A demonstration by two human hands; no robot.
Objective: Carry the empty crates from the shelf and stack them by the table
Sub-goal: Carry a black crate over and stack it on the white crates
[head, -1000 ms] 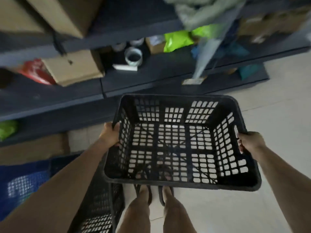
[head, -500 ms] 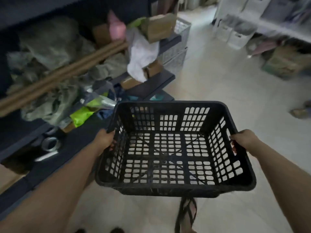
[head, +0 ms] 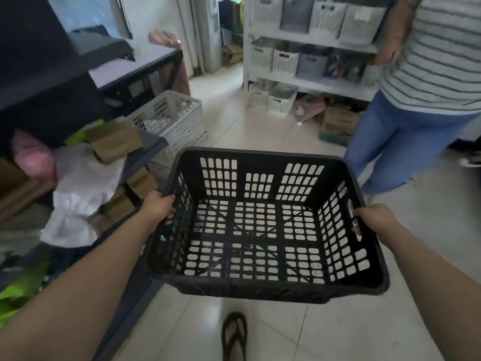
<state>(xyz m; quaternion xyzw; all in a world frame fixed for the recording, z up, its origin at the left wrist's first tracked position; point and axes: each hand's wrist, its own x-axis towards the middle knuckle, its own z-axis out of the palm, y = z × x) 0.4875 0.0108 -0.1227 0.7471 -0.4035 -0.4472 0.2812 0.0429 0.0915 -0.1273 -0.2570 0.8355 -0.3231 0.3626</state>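
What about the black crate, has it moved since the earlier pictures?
Yes. The black crate has swung away from the dark shelf, now on its left, toward the white shelving.

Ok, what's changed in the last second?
The view has swung right, away from the dark shelf, now at the left; a white shelf and a second person in a striped shirt have come into view. Unchanged: left hand and right hand grip the empty black crate by its sides.
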